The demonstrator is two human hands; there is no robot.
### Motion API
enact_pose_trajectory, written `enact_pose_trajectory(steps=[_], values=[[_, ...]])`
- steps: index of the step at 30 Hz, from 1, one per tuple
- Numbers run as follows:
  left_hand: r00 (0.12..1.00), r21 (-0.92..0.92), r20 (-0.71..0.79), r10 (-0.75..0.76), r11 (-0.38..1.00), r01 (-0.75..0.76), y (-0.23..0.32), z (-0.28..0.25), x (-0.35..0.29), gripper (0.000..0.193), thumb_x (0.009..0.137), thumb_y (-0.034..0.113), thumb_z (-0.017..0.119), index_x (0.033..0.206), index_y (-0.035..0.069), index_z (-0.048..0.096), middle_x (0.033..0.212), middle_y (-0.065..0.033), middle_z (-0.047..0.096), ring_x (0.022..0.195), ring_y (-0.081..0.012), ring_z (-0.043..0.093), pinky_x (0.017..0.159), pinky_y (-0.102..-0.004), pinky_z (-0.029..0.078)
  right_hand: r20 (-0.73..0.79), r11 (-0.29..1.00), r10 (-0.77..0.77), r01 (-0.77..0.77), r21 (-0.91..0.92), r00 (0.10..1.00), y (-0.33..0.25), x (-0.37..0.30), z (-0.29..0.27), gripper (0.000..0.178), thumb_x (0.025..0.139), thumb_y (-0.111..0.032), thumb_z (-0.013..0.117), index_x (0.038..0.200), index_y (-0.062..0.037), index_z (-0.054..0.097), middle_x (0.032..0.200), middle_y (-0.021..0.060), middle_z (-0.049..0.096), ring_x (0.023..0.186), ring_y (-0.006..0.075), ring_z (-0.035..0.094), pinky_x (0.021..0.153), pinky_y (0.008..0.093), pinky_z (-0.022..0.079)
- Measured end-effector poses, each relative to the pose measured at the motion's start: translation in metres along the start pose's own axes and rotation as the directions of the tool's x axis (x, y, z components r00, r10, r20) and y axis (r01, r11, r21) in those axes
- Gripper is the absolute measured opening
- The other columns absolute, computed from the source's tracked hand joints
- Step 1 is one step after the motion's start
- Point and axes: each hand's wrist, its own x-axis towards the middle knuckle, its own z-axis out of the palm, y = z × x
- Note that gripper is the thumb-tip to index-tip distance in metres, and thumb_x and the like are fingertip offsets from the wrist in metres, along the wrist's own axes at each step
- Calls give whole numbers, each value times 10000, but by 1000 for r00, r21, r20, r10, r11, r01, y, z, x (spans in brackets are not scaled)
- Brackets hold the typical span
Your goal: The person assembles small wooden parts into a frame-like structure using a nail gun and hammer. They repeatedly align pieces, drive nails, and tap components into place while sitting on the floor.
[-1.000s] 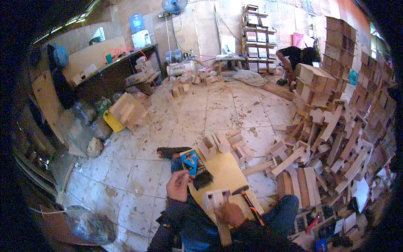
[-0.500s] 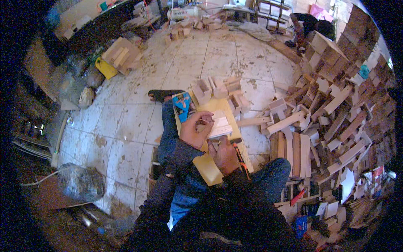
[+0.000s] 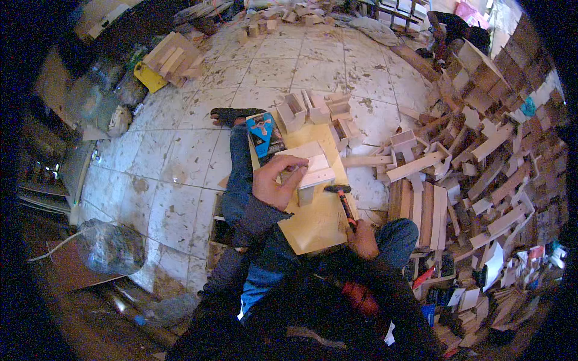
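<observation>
A small wooden box-like piece of pale wood stands on a yellowish board between my legs, with small dark dots along its near edge. My left hand lies over its left part, thumb and forefinger pinched together above the top. Whatever is between those fingertips is too small to make out. To the right, my right hand grips the lower end of a hammer with an orange and black handle. The hammer's dark head rests at the board's right side, apart from the wooden piece.
A blue box sits at the board's far left corner. Several small wooden boxes stand along its far end. Heaped wooden parts cover the floor on the right. A carton of wood pieces is at far left; another person is at far right.
My right hand has moved from beside the wooden piece to the right and nearer, and has taken hold of the hammer's handle. The left hand stays pinched at the piece.
</observation>
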Motion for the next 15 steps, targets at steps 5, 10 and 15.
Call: enact_pose_trajectory(steps=[5,10,15], values=[[999,9,-24,38,999,-38,1,3,-3,139,809,39,666,948,27,667,908,-125,662,853,-222,638,755,-307,500,29,862,-17,0,507,999,-53,-12,-82,354,940,-342,506,966,6,563,692,138,587,653,237,600,579,373,460],[992,72,-48,113,991,-109,2,5,-5,156,798,20,668,954,30,664,903,-118,660,852,-215,639,752,-306,505,50,847,-158,109,520,986,-108,-51,-169,303,944,-301,497,879,-8,536,592,113,549,511,244,559,494,374,426],[992,8,-127,12,1000,-11,8,11,-12,282,786,39,683,1057,44,604,893,-94,665,832,-211,648,763,-310,507,57,822,-403,334,461,913,-131,-67,-188,286,953,-267,467,851,-4,514,554,180,518,508,384,570,478,439,426]])
